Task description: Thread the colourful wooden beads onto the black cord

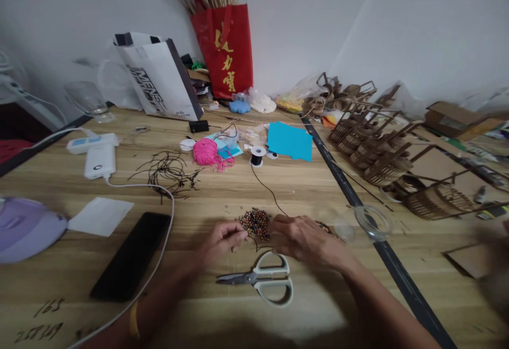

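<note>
Left fingers (pixel 235 235), right fingers (pixel 283 226) curled (opening, hold unclear), beads (pixel 256 221), "MENS" bag (pixel 159 62), table (pixel 222 192) marked "165"

Both forearms angled inward, hands (pixel 228 236) low and near each other, left fingers curled

Wood-grain bench (pixel 191 296): bore white-handled scissors (pixel 254 279), mixed beads (pixel 255 223), black cord spool (pixel 257 156), pink yarn (pixel 205 151), dark smartphone (pixel 131 256).

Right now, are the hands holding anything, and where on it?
The left hand seems to pinch the cord in its fingertips, but which part can't be told. Whether the right hand holds anything is hidden.
</note>
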{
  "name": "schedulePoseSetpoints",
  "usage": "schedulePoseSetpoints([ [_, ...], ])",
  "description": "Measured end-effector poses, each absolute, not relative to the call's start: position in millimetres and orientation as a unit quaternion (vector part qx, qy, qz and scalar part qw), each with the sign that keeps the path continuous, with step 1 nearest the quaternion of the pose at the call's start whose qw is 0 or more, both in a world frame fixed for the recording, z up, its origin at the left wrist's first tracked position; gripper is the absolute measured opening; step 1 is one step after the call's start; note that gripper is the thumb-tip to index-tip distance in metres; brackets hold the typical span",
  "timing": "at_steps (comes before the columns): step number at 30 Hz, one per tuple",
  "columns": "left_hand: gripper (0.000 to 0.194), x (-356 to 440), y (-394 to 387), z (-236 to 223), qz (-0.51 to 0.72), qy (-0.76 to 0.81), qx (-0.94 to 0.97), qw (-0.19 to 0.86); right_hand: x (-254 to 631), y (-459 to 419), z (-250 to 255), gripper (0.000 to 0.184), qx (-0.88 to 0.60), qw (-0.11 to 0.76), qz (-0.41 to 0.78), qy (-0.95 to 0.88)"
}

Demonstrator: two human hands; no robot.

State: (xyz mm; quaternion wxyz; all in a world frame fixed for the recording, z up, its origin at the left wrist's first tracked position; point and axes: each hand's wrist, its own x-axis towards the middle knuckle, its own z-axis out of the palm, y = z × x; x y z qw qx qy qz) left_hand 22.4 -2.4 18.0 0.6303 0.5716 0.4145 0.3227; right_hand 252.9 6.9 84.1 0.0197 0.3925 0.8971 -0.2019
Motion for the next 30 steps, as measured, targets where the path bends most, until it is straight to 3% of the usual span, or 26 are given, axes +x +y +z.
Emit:
schedulePoseSetpoints([
  [3,0.037,26.1,-4.5,13.4,0.307,0.412,0.616,0.597,234.4,1.8,70.8,0.028,0.386,-0.095,-0.282,0.873],
  [8,0.036,27.8,-5.8,5.6,0.294,0.419,0.648,0.564,218.1,0.1,30.9,0.004,0.397,-0.211,-0.400,0.798],
  [14,0.030,26.6,-3.3,-1.2,0.305,0.446,0.661,0.520,232.4,12.9,30.1,0.008,0.413,-0.211,-0.406,0.787],
  [19,0.014,32.9,-14.7,8.0,0.241,0.475,0.716,0.450,247.1,23.9,41.3,0.013,0.447,-0.253,-0.411,0.753],
  [25,0.016,36.9,-38.8,15.8,0.126,0.333,0.858,0.369,255.5,25.1,41.1,0.019,0.438,-0.320,-0.464,0.701],
  [30,0.019,35.0,-47.1,13.0,0.126,0.294,0.892,0.318,272.9,25.9,47.2,0.027,0.468,-0.355,-0.484,0.649],
])
